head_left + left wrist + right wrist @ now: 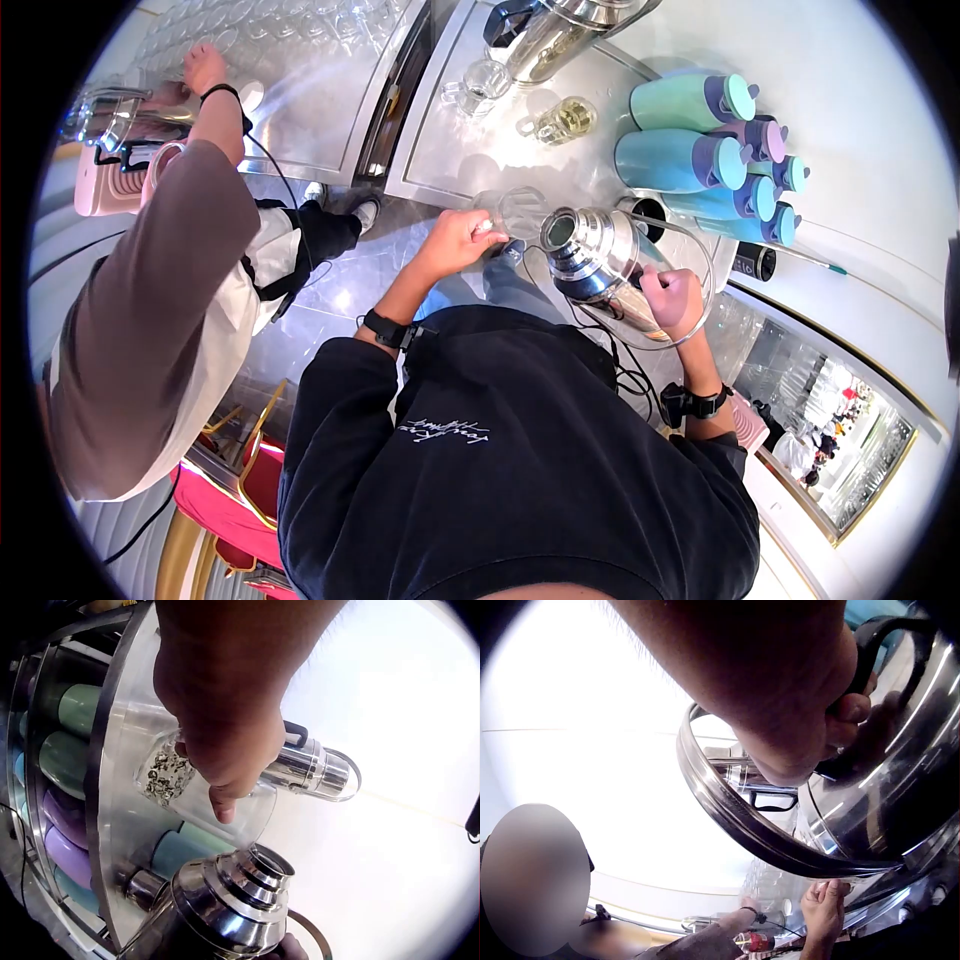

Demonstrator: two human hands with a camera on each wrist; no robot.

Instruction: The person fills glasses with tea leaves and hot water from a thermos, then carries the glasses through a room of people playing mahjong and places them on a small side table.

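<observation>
In the head view my left hand (460, 242) grips a clear glass cup (522, 210), probably by a handle that my fingers hide. The left wrist view shows dark tea leaves (168, 774) in the bottom of the glass. My right hand (674, 300) holds a shiny steel thermos flask (598, 262) by its black handle (866, 667). The flask is tilted toward the glass, its open mouth (271, 859) right at the glass rim in the left wrist view. A loose steel carrying hoop (742, 821) swings round beside the right hand.
On the steel counter (440, 150) stand another steel flask (555, 45), an empty-looking glass cup (485, 82) and a glass of yellowish liquid (568, 120). Several green, blue and purple bottles (680, 160) lie stacked against the wall. Another person's arm (215, 110) reaches over rows of glasses (270, 25) at left.
</observation>
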